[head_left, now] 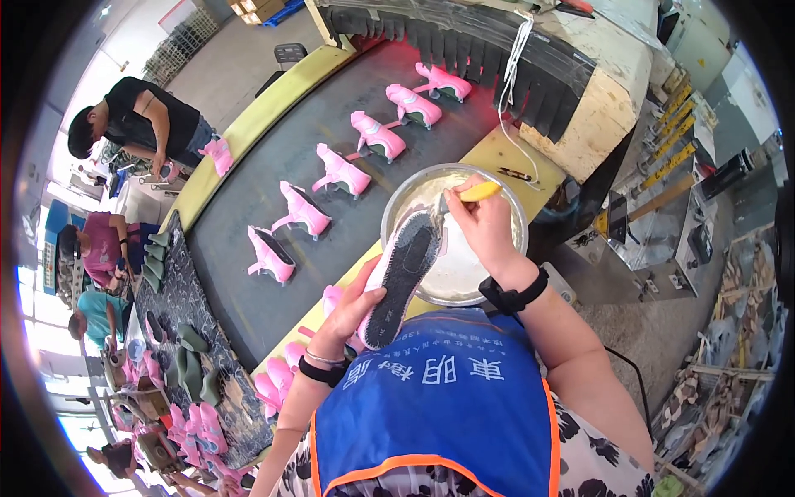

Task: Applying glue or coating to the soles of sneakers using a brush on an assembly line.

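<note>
My left hand [352, 308] grips a shoe upper [404, 273] by its side, with the dark grey, stitched-edge underside turned up and the thumb near one end. In my right hand [487, 232] is a brush with a yellow handle [480, 192]. Its bristle end meets the far edge of the underside. Beneath both hands stands a round metal basin [520, 205] with a white substance in it; the shoe upper overlaps its left rim. Pink shoe uppers [286, 358] lie beside my left forearm, partly hidden by it.
Several pink shoe uppers [339, 171] sit on a dark conveyor belt [240, 207] leading to a black-curtained opening [464, 41]. A person [157, 124] works across the belt. Green shoe lasts [189, 373] lie on the left table. A cable [507, 108] hangs behind the basin.
</note>
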A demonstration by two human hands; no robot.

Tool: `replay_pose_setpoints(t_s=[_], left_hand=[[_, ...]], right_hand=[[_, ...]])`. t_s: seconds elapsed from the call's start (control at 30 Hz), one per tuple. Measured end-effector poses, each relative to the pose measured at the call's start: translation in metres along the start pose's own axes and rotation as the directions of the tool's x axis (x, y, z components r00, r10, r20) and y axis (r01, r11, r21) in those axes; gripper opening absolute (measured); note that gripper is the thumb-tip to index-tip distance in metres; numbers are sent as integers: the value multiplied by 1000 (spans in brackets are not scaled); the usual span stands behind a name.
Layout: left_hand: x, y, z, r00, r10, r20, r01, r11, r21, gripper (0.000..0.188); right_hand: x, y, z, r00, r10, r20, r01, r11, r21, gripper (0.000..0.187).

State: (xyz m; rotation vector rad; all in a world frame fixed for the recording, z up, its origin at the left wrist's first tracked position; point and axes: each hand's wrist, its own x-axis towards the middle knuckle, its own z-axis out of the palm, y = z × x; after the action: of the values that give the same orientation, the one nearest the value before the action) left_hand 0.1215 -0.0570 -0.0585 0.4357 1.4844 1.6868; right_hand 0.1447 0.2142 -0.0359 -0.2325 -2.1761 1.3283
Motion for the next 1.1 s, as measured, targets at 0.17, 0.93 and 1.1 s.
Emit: replay_pose_setpoints(t_s=[0.17,0.93,1.1], left_hand=[[-8,-3,-5,998,-22,-58,18,997,-80,67],[-38,14,-16,972,-212,98,233,841,-489,75],[-44,13,-24,958,-276,81,276,800,-534,77]], right_hand=[[-40,-19,7,989,50,139,-60,996,67,17],[17,-41,17,905,-321,278,239,927,290,13],[21,-47,22,773,-329,543,131,919,371,16]])
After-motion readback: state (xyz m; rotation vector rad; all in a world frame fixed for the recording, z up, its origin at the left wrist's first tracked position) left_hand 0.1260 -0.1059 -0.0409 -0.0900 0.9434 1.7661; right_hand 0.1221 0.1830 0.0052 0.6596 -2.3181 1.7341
